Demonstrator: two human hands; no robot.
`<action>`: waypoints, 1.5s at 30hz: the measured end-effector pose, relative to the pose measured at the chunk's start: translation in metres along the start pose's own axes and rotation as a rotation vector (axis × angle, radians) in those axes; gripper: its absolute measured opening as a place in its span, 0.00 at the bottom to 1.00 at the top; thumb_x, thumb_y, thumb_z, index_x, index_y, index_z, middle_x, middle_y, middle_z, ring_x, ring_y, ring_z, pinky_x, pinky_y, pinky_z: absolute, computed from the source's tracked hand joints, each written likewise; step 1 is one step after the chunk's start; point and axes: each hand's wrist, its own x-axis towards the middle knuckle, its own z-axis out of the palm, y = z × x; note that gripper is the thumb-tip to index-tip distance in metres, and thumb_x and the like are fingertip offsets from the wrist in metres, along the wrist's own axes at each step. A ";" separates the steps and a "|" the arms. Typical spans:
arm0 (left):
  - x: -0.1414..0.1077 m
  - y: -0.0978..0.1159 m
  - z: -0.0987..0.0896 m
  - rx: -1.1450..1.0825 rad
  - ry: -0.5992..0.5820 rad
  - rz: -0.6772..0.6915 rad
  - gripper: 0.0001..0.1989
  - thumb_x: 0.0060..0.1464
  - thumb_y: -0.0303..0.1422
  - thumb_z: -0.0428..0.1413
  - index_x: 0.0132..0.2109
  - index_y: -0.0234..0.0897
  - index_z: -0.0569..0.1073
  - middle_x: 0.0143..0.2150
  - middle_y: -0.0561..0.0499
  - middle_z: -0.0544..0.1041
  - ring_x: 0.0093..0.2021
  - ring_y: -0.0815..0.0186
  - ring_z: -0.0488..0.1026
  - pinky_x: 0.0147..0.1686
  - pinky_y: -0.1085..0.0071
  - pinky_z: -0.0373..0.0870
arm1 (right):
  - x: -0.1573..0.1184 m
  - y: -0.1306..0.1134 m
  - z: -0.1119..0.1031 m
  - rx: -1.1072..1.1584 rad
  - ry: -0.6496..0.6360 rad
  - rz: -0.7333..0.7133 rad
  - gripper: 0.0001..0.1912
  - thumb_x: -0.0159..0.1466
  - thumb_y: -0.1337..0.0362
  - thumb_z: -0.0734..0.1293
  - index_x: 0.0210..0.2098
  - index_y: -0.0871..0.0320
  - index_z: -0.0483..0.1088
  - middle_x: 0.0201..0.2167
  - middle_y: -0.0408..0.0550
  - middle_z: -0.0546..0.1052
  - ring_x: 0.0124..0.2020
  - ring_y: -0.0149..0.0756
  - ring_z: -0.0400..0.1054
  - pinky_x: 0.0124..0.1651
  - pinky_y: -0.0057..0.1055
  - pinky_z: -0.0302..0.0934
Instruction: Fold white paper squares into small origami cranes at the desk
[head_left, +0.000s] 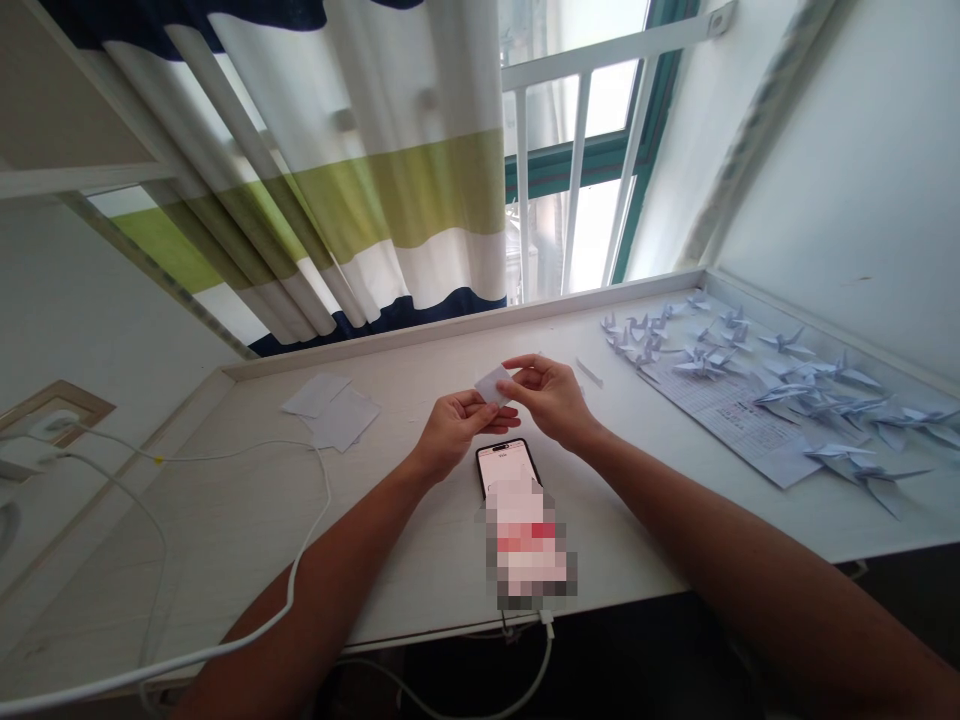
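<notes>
Between both hands, above the middle of the desk, is a small folded piece of white paper (492,386). My left hand (459,425) pinches its lower left part between thumb and fingers. From the right, my right hand (546,392) grips the paper's other side, thumb in front and fingers behind. Just below the hands a phone (510,465) lies on the desk, its screen lit and mostly blurred out. A white cable plugs into the phone's near end.
Loose white paper sheets (345,418) lie on the left of the desk (420,590). Many folded paper cranes (847,405) cover the right side, some on a printed sheet (712,410). A paper strip (589,372) lies behind my right hand. A white cable (304,555) crosses over my left forearm.
</notes>
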 end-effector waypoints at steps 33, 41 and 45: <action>0.004 -0.007 -0.005 0.035 0.066 -0.045 0.20 0.50 0.42 0.68 0.41 0.29 0.79 0.38 0.38 0.84 0.35 0.57 0.82 0.41 0.60 0.78 | 0.003 0.003 -0.010 -0.239 -0.016 0.031 0.13 0.62 0.57 0.71 0.42 0.58 0.72 0.32 0.49 0.82 0.33 0.39 0.76 0.38 0.38 0.70; 0.002 -0.007 -0.009 0.085 -0.050 -0.054 0.18 0.53 0.44 0.66 0.40 0.31 0.78 0.36 0.42 0.83 0.39 0.59 0.81 0.42 0.62 0.77 | 0.002 -0.011 -0.015 -0.511 -0.251 -0.212 0.14 0.67 0.61 0.66 0.50 0.51 0.78 0.44 0.49 0.81 0.42 0.40 0.75 0.46 0.42 0.71; 0.004 -0.008 -0.011 0.072 -0.047 -0.064 0.19 0.52 0.44 0.66 0.41 0.32 0.78 0.40 0.42 0.83 0.42 0.57 0.81 0.40 0.63 0.77 | 0.002 -0.009 -0.017 -0.543 -0.246 -0.262 0.14 0.69 0.60 0.65 0.50 0.50 0.79 0.43 0.49 0.81 0.40 0.39 0.75 0.44 0.41 0.71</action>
